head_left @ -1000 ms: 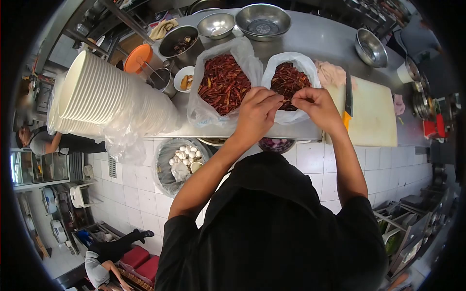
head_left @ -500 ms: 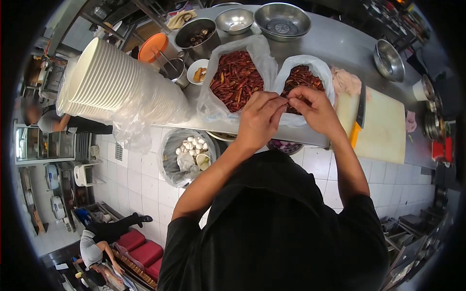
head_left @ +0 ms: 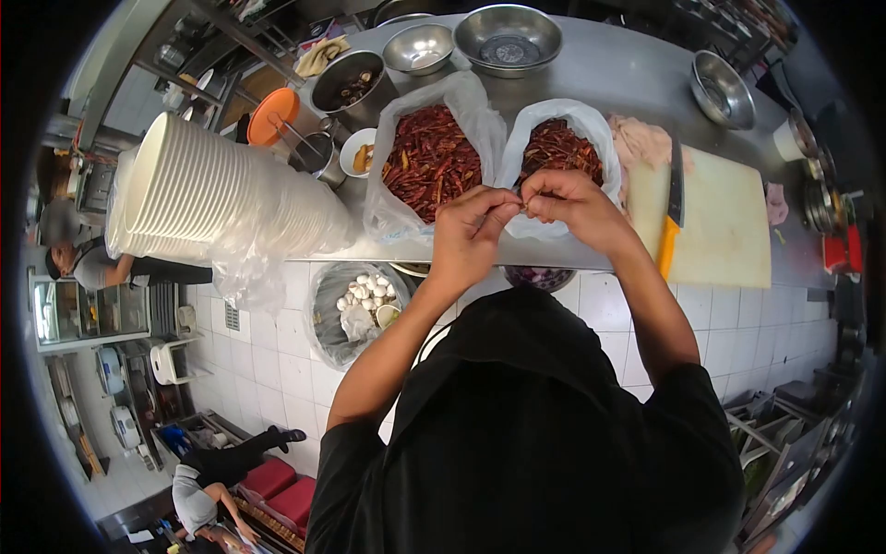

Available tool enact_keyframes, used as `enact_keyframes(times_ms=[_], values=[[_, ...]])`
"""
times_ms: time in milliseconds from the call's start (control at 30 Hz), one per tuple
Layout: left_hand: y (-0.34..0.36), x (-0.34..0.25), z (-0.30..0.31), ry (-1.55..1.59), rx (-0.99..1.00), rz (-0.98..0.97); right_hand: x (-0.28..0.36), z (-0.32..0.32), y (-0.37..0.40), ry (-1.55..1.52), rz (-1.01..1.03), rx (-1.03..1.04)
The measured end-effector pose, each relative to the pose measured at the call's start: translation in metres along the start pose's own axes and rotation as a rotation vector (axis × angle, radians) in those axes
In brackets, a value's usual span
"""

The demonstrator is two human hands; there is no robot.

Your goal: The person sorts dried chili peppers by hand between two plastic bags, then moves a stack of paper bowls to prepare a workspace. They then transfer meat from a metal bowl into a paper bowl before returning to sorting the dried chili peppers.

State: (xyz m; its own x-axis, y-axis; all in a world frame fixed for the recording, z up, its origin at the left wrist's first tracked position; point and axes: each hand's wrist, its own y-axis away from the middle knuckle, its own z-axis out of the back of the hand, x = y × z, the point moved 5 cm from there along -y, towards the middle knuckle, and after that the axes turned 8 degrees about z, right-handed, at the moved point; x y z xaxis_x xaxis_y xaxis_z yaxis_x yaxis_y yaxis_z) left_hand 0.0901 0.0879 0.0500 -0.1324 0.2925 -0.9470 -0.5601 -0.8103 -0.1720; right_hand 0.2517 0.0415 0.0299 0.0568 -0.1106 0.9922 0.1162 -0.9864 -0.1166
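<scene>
My left hand point(head_left: 469, 235) and my right hand point(head_left: 574, 210) meet fingertip to fingertip above the front edge of the counter. Both are closed in a pinch on a small dark dried chili point(head_left: 522, 207), of which only a bit shows between the fingers. Just beyond my left hand, a clear plastic bag point(head_left: 383, 198) stands full of cut dried red chilies point(head_left: 429, 157). Behind my right hand is a smaller white bag point(head_left: 604, 138) holding more dried chilies point(head_left: 561, 152), partly covered by my fingers.
A knife point(head_left: 674, 198) lies on the cutting board point(head_left: 724, 222) at right, beside a pink cloth point(head_left: 639, 143). Steel bowls point(head_left: 508, 42) and a pot point(head_left: 353, 88) stand behind. Stacked tubs point(head_left: 194, 185) lean at left. Below is a lined bin point(head_left: 323, 319). Two people are at left.
The view has shifted a little, so the counter things appear further left. My hands stay together, with the fingertips slightly lower and the left fingers more tightly pinched.
</scene>
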Motion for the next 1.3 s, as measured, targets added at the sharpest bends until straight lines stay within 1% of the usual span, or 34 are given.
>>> enact_keyframes(times_ms=[67, 167, 267, 367, 467, 500, 567, 600, 633, 700, 733, 767, 800, 867, 933, 967, 1033, 1067, 1100, 1133, 1167, 1200, 1233, 1267, 1300], values=[[0.002, 0.005, 0.000, 0.020, 0.084, 0.071, -0.004, 0.000, 0.003, -0.032, 0.001, 0.063], [0.003, 0.010, 0.003, -0.046, 0.147, 0.041, 0.009, -0.002, 0.006, 0.013, 0.015, 0.051], [-0.012, 0.021, 0.017, -0.081, 0.026, 0.108, 0.011, 0.009, 0.011, 0.012, 0.037, -0.191], [-0.040, 0.036, 0.039, -0.310, -0.176, -0.124, 0.009, 0.011, 0.014, 0.048, 0.074, -0.446], [-0.053, 0.048, 0.068, -0.376, -0.358, -0.199, 0.013, -0.001, 0.016, 0.127, 0.113, -0.667], [-0.051, 0.043, 0.081, -0.239, -0.312, -0.084, 0.013, -0.010, 0.015, 0.117, 0.150, -0.690], [-0.034, 0.003, 0.110, -0.219, -0.375, -0.104, 0.006, -0.032, 0.012, 0.096, 0.226, -0.743], [-0.025, -0.007, 0.126, -0.145, -0.395, -0.076, 0.003, -0.047, 0.009, 0.144, 0.235, -0.700], [-0.014, -0.017, 0.140, -0.072, -0.415, -0.048, 0.005, -0.071, 0.004, 0.189, 0.291, -0.649], [0.011, -0.055, 0.155, 0.000, -0.479, -0.110, 0.001, -0.129, -0.011, 0.278, 0.381, -0.518], [0.021, -0.072, 0.157, 0.040, -0.486, -0.153, -0.008, -0.162, -0.018, 0.239, 0.449, -0.448], [0.029, -0.083, 0.158, 0.084, -0.490, -0.195, -0.025, -0.199, -0.028, 0.069, 0.282, -0.201], [0.033, -0.083, 0.159, 0.082, -0.497, -0.210, -0.032, -0.235, -0.037, 0.223, 0.353, 0.011], [0.038, -0.082, 0.167, 0.070, -0.519, -0.246, -0.047, -0.271, -0.035, 0.462, 0.448, 0.259], [0.053, -0.068, 0.182, 0.031, -0.579, -0.130, -0.052, -0.284, -0.030, 0.629, 0.505, 0.323], [0.064, -0.058, 0.190, 0.015, -0.619, -0.075, -0.055, -0.271, -0.034, 0.669, 0.420, 0.304], [0.094, -0.038, 0.205, -0.056, -0.683, 0.074, -0.043, -0.222, -0.037, 0.738, 0.241, 0.273], [0.111, -0.024, 0.212, -0.074, -0.724, 0.150, -0.037, -0.187, -0.039, 0.834, 0.149, 0.175], [0.129, -0.006, 0.220, -0.096, -0.764, 0.223, -0.024, -0.147, -0.033, 0.915, 0.306, -0.032], [0.150, 0.018, 0.227, -0.055, -0.796, 0.282, -0.027, -0.103, -0.032, 0.761, 0.270, -0.216], [0.167, 0.039, 0.230, -0.013, -0.823, 0.343, -0.027, -0.062, -0.027, 0.976, 0.259, -0.350], [0.176, 0.049, 0.228, 0.018, -0.825, 0.369, -0.041, -0.022, -0.029, 1.239, 0.105, -0.408], [0.184, 0.058, 0.224, 0.051, -0.828, 0.398, -0.030, -0.001, -0.027, 1.329, 0.016, -0.445], [0.189, 0.062, 0.220, 0.083, -0.831, 0.427, -0.036, 0.022, -0.028, 1.362, 0.040, -0.521], [0.186, 0.060, 0.215, 0.090, -0.793, 0.407, -0.048, 0.041, -0.033, 1.377, -0.031, -0.478]])
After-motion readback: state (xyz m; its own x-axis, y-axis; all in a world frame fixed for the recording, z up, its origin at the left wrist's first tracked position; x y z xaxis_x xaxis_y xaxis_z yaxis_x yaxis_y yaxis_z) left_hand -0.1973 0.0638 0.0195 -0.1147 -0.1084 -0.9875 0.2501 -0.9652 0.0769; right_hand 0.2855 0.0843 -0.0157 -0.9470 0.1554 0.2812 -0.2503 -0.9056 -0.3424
